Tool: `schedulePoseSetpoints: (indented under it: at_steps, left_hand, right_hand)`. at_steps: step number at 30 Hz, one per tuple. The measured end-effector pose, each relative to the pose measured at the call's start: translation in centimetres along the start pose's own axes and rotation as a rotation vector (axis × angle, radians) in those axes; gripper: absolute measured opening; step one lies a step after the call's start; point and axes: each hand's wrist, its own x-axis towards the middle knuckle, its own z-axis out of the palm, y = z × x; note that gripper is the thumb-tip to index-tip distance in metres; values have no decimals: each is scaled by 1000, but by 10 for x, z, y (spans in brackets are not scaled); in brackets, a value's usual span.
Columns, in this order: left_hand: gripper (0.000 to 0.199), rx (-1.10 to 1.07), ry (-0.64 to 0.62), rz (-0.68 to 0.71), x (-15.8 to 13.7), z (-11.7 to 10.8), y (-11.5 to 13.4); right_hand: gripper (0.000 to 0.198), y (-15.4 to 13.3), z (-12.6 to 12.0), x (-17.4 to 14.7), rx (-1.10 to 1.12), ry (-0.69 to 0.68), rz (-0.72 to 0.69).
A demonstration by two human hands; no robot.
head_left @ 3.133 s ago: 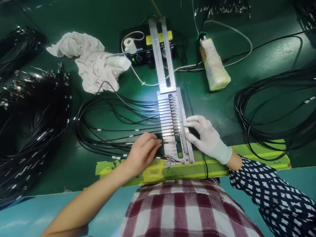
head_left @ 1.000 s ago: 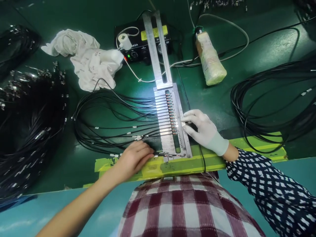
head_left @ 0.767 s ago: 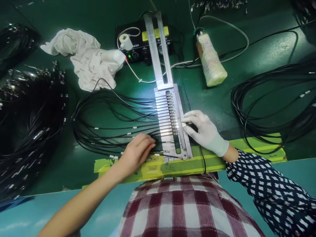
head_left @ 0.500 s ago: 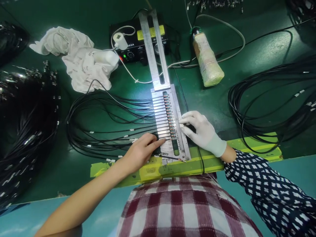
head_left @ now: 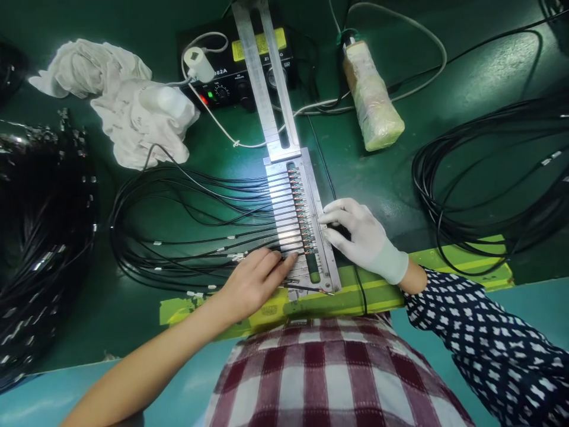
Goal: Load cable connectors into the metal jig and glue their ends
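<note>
A metal slotted fixture (head_left: 328,261) lies in front of me, with a row of black cables (head_left: 235,185) laid across it from the left. Their stripped, coppery ends (head_left: 299,198) line up side by side along its slot. My bare left hand (head_left: 253,281) rests on the lower left of the plate, its fingertips closed on a cable at the row's near end. Just below, another cable end (head_left: 326,292) pokes out loosely across the fixture's bottom. My right hand (head_left: 362,243), in a white glove, pinches the fixture's right edge; part of the grip is hidden.
Behind the fixture stands a black control box (head_left: 240,89) with lit lamps. A crumpled white cloth (head_left: 128,112) lies back left, a wrapped bottle-like object (head_left: 376,104) back right. Cable bundles (head_left: 40,237) fill the left side; a cable coil (head_left: 427,178) lies right. Yellow-green tape (head_left: 267,311) lines the front edge.
The whole view has shifted slightly, so the fixture and box appear a little further left and higher. Both hands keep nearly the same places on the fixture.
</note>
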Motion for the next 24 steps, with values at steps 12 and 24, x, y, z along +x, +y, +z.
schedulePoseSetpoints:
  at_steps: [12,24]
  left_hand:
    - [41,-326,8,-100,-7,16,-9]
    - [49,-107,47,-200,-18,19,6]
  right_hand:
    - [14,0,-1,1,-2,-1,0]
    - [15,2,-1,3,-6,4,3]
